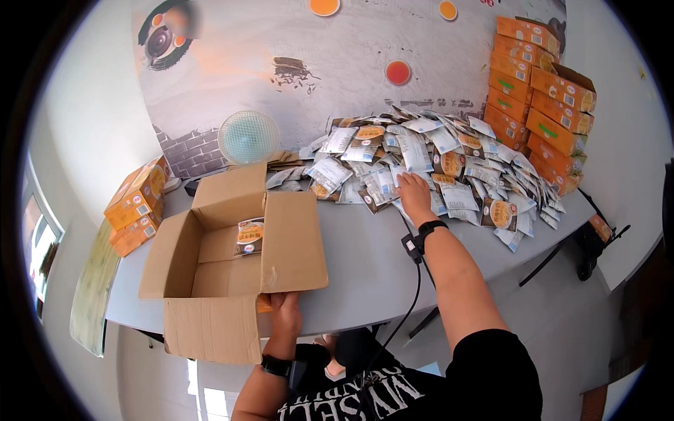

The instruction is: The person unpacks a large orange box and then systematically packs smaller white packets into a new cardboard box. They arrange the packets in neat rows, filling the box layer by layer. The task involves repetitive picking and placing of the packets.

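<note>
An open cardboard carton stands at the left of the table with its flaps folded outward. One printed pouch lies inside it against the right wall. My left hand is at the carton's near right corner, its fingers hidden under the right flap. A bit of orange shows beside those fingers; what it belongs to is unclear. With the arm stretched forward, my right hand touches the front of a large heap of pouches, white backs and brown-orange fronts mixed. Its fingertips blend into the pouches.
Orange printed boxes rise in two tall stacks behind the heap at right; more orange boxes sit at far left. A fan stands behind the carton. A black cable hangs from my right wrist across the grey table.
</note>
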The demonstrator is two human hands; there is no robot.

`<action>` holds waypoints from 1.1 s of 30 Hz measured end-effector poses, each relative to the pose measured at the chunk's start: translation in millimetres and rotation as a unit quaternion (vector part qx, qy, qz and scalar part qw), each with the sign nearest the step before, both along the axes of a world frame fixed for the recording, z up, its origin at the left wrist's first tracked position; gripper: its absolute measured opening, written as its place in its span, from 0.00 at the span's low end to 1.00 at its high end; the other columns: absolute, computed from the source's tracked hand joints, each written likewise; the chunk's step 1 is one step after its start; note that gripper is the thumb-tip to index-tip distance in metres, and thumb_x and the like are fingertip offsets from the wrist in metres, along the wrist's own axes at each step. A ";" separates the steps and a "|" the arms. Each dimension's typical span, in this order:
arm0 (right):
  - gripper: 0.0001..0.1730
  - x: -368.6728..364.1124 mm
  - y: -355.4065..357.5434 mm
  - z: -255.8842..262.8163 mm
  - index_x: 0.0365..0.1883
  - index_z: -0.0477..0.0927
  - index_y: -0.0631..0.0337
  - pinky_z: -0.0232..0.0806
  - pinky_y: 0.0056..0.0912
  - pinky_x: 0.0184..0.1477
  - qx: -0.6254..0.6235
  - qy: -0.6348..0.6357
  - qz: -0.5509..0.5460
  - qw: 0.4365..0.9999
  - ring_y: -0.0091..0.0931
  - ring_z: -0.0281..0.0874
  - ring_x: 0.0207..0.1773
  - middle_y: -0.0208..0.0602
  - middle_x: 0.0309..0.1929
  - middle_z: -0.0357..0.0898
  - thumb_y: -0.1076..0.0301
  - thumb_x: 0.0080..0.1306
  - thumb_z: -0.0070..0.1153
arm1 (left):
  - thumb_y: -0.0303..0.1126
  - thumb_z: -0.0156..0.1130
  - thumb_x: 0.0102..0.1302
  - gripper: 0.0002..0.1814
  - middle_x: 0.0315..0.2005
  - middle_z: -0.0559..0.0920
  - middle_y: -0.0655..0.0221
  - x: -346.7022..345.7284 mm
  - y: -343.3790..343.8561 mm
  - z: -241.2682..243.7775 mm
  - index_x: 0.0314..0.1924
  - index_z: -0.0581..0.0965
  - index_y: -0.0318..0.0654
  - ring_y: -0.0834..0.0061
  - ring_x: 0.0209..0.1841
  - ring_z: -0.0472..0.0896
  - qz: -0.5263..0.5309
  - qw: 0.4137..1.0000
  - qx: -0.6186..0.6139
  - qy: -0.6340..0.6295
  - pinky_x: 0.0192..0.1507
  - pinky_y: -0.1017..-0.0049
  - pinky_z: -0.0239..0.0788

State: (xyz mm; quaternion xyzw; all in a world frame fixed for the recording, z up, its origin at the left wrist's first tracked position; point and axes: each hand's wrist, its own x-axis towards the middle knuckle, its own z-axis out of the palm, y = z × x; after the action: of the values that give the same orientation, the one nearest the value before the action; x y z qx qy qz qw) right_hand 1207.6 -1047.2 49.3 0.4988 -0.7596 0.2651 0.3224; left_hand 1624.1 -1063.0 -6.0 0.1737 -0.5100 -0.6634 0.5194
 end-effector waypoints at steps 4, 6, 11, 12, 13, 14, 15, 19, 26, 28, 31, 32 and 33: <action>0.17 -3.8 2.3 6.4 0.48 0.77 0.54 0.54 0.39 0.61 0.013 0.002 0.024 1.000 0.36 0.63 0.60 0.34 0.54 0.73 0.67 0.60 0.50 | 0.24 0.49 0.65 0.23 0.56 0.68 0.69 11.4 -12.4 -14.2 0.61 0.61 0.39 0.71 0.57 0.67 -0.006 0.999 0.033 0.006 0.58 0.69 0.59; 0.16 -5.9 5.7 9.1 0.46 0.78 0.54 0.56 0.40 0.59 0.002 0.007 0.041 0.999 0.37 0.66 0.58 0.34 0.52 0.75 0.68 0.60 0.47 | 0.24 0.48 0.65 0.23 0.56 0.68 0.69 11.1 -12.8 -14.6 0.60 0.62 0.38 0.71 0.57 0.67 -0.006 0.999 0.046 0.022 0.58 0.69 0.59; 0.12 4.4 7.2 21.7 0.42 0.79 0.56 0.60 0.42 0.56 -0.076 0.010 0.112 0.991 0.36 0.71 0.52 0.35 0.47 0.78 0.68 0.63 0.45 | 0.24 0.49 0.64 0.23 0.56 0.69 0.68 9.6 -13.8 -16.6 0.60 0.62 0.38 0.71 0.56 0.68 -0.020 0.999 0.043 0.016 0.57 0.69 0.60; 0.12 7.5 8.4 27.7 0.41 0.78 0.56 0.61 0.42 0.54 -0.098 0.027 0.127 0.987 0.37 0.72 0.51 0.37 0.45 0.78 0.68 0.64 0.44 | 0.24 0.49 0.64 0.23 0.55 0.69 0.68 7.8 -11.7 -15.1 0.60 0.62 0.37 0.71 0.56 0.68 -0.016 0.999 0.028 0.007 0.57 0.69 0.60; 0.11 14.1 10.1 31.9 0.40 0.78 0.56 0.63 0.42 0.52 -0.119 0.039 0.143 0.982 0.37 0.73 0.49 0.38 0.44 0.78 0.67 0.65 0.44 | 0.25 0.50 0.64 0.22 0.54 0.70 0.68 7.7 -8.9 -10.9 0.59 0.63 0.37 0.71 0.56 0.68 -0.011 1.000 0.016 -0.006 0.57 0.70 0.60; 0.11 20.0 11.7 37.4 0.40 0.78 0.57 0.64 0.41 0.50 -0.129 0.000 0.137 0.982 0.38 0.74 0.48 0.40 0.43 0.78 0.67 0.66 0.43 | 0.25 0.50 0.64 0.22 0.54 0.70 0.68 5.8 -7.6 -8.0 0.59 0.64 0.36 0.71 0.55 0.68 -0.006 1.000 0.004 -0.019 0.57 0.70 0.60; 0.11 34.3 13.1 46.5 0.39 0.77 0.58 0.65 0.40 0.47 -0.137 -0.042 0.133 0.981 0.38 0.74 0.46 0.41 0.42 0.78 0.66 0.66 0.43 | 0.25 0.51 0.64 0.22 0.53 0.71 0.68 7.3 -7.7 -9.3 0.58 0.64 0.35 0.72 0.55 0.69 -0.010 1.000 -0.003 -0.025 0.56 0.71 0.59; 0.13 73.9 21.6 66.3 0.39 0.76 0.61 0.66 0.35 0.39 -0.210 -0.223 0.160 0.938 0.40 0.75 0.41 0.46 0.36 0.78 0.63 0.69 0.42 | 0.26 0.52 0.63 0.19 0.50 0.74 0.67 6.5 1.0 1.2 0.55 0.68 0.31 0.73 0.53 0.70 -0.014 0.998 -0.023 -0.057 0.56 0.72 0.59; 0.13 137.7 30.6 47.3 0.41 0.73 0.69 0.67 0.24 0.43 -0.285 -0.631 0.392 0.606 0.22 0.73 0.40 0.33 0.37 0.76 0.65 0.69 0.45 | 0.31 0.54 0.65 0.17 0.45 0.77 0.66 4.2 8.9 2.2 0.51 0.71 0.27 0.75 0.48 0.73 -0.054 0.983 -0.075 -0.158 0.52 0.75 0.63; 0.13 164.4 38.8 45.7 0.44 0.72 0.69 0.67 0.30 0.48 -0.297 -0.719 0.377 0.502 0.26 0.73 0.45 0.37 0.42 0.75 0.67 0.68 0.47 | 0.32 0.54 0.66 0.18 0.44 0.78 0.65 5.7 12.2 7.9 0.51 0.71 0.28 0.76 0.47 0.74 -0.097 0.978 -0.063 -0.173 0.50 0.76 0.64; 0.13 180.9 55.7 29.1 0.45 0.72 0.68 0.65 0.35 0.52 -0.261 -0.776 0.416 0.396 0.30 0.72 0.48 0.40 0.46 0.74 0.67 0.68 0.45 | 0.32 0.54 0.66 0.18 0.45 0.77 0.65 1.8 24.9 19.1 0.52 0.70 0.28 0.78 0.47 0.73 -0.168 0.965 -0.045 -0.199 0.49 0.76 0.65; 0.15 181.1 59.6 19.3 0.48 0.71 0.67 0.63 0.39 0.56 -0.238 -0.796 0.408 0.377 0.33 0.71 0.52 0.41 0.49 0.73 0.65 0.69 0.43 | 0.31 0.54 0.66 0.19 0.46 0.76 0.65 -0.9 31.3 28.3 0.53 0.69 0.28 0.78 0.49 0.73 -0.191 0.954 -0.046 -0.226 0.51 0.76 0.64; 0.15 187.8 65.1 18.4 0.49 0.70 0.67 0.62 0.39 0.56 -0.228 -0.816 0.393 0.358 0.33 0.71 0.52 0.41 0.49 0.73 0.65 0.69 0.42 | 0.31 0.54 0.66 0.19 0.48 0.76 0.64 -3.2 38.3 36.7 0.54 0.69 0.28 0.78 0.50 0.72 -0.214 0.943 -0.046 -0.252 0.52 0.76 0.63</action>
State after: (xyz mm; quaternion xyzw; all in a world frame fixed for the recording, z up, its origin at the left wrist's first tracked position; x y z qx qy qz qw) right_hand 1395.4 -982.1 67.7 0.1876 -0.2781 0.8014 -0.4952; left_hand 1620.9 -1024.7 30.7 0.1984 -0.6791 -0.6693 0.2270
